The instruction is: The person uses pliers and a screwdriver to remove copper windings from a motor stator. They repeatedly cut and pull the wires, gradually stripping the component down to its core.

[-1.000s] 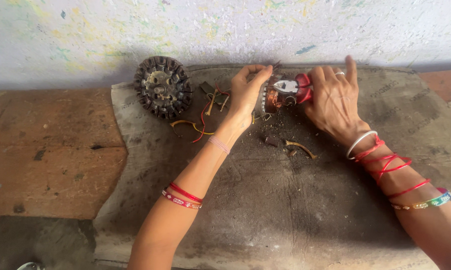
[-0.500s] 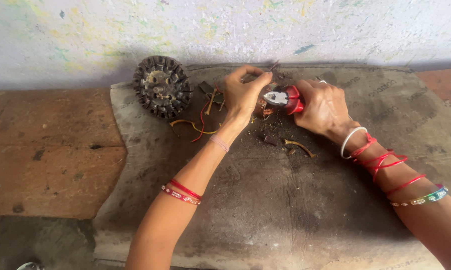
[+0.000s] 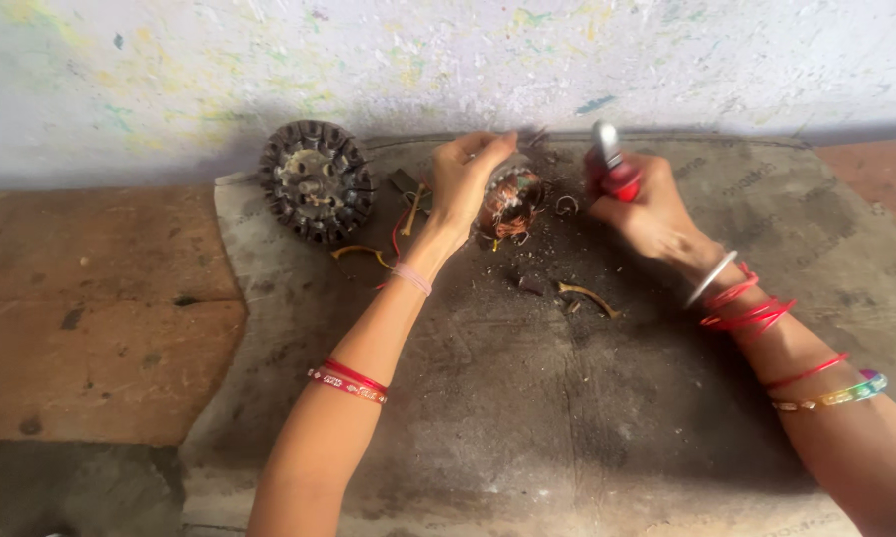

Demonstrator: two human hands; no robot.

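Right hand has pulled away from the copper coil, lifting the red-handled pliers upright, fingers wrapped tight around the handles. Left hand stays on the coil, fingertips pinching its top edge against the dark mat. Open mat lies toward the near edge; the round stator core sits at the left border, wall close behind.

Bare arms, red thread bangles, one white bangle
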